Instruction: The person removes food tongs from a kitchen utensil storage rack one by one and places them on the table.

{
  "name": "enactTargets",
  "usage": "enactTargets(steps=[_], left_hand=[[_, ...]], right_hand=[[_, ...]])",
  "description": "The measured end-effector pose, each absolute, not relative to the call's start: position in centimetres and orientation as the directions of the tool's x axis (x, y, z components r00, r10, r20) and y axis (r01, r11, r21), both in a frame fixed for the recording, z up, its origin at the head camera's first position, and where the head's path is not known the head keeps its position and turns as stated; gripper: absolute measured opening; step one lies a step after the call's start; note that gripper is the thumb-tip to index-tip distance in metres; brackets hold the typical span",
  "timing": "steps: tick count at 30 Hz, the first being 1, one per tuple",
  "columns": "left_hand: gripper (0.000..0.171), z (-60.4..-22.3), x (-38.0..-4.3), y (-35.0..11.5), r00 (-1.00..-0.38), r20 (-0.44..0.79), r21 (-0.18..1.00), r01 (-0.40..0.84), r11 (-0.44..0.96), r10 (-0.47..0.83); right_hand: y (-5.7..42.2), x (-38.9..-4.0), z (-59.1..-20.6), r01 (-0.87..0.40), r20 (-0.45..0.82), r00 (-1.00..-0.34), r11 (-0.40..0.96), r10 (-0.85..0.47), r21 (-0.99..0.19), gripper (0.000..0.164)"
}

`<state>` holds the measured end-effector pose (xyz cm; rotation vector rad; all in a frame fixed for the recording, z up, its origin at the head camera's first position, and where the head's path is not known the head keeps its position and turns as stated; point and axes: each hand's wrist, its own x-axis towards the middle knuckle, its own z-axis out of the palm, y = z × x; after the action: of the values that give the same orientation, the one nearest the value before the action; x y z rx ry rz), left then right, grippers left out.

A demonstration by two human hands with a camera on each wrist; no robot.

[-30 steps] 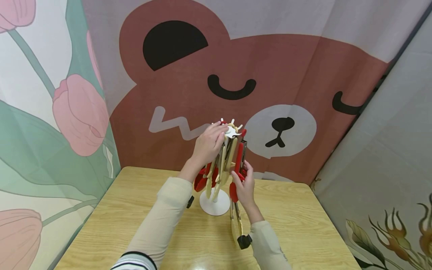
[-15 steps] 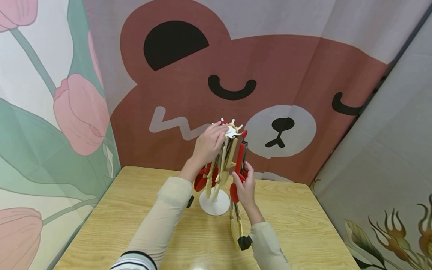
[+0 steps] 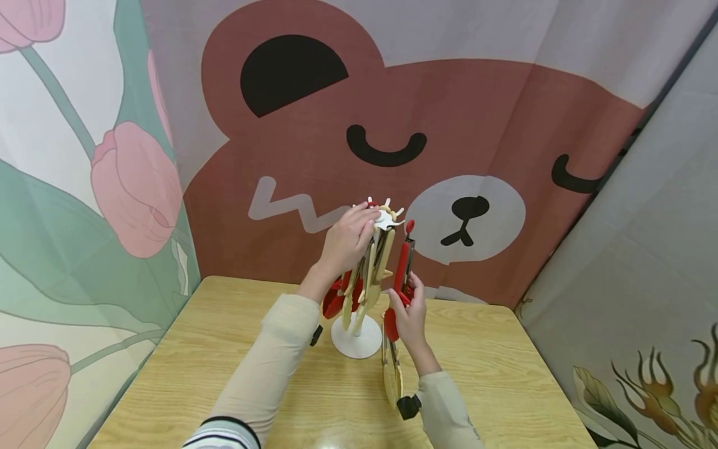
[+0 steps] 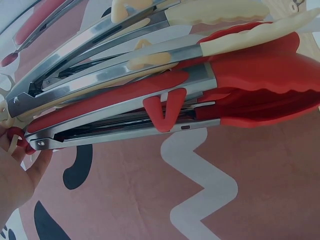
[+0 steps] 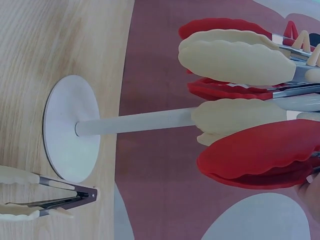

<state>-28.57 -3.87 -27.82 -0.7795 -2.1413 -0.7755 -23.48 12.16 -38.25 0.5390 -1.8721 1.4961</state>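
A white stand [image 3: 356,338] with a round base and a crown of hooks bears several hanging tongs, some red and some cream. My left hand [image 3: 349,240] holds the crown at the top; in the left wrist view its thumb and fingers are by the loop of hanging red tongs [image 4: 167,107]. My right hand [image 3: 411,315] grips another pair of red tongs [image 3: 401,268] right of the stand, upright, their pull loop apart from the hooks. In the right wrist view, the head of these red tongs [image 5: 260,152] is closed, and only a fingertip shows.
A pair of cream-tipped tongs [image 3: 391,371] lies on the wooden table [image 3: 477,380], near the right forearm. Small black blocks sit at both wrists. Behind the table hangs a curtain [image 3: 460,125] printed with a bear.
My right hand has moved slightly right and down with the red tongs, and a gap has opened between their loop and the hooks. The left hand stays in place.
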Motion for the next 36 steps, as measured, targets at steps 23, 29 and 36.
enactTargets(steps=[23,29,36], left_hand=[[0.033,-27.8,-28.7,-3.9,-0.549,0.784,0.269,0.721,0.638,0.290],[0.033,-27.8,-28.7,-3.9,-0.556,0.779,0.273,0.717,0.642,0.290],[0.033,-27.8,-28.7,-3.9,-0.554,0.780,0.274,0.721,0.637,0.292]], right_hand=[[12.8,-23.6,-40.0,-0.660,0.699,-0.707,0.256,0.108,-0.706,0.045],[13.1,-23.6,-40.8,-0.646,0.682,-0.723,0.238,0.115,-0.725,0.045],[13.5,-23.6,-41.5,-0.634,0.673,-0.731,0.250,0.114,-0.732,0.046]])
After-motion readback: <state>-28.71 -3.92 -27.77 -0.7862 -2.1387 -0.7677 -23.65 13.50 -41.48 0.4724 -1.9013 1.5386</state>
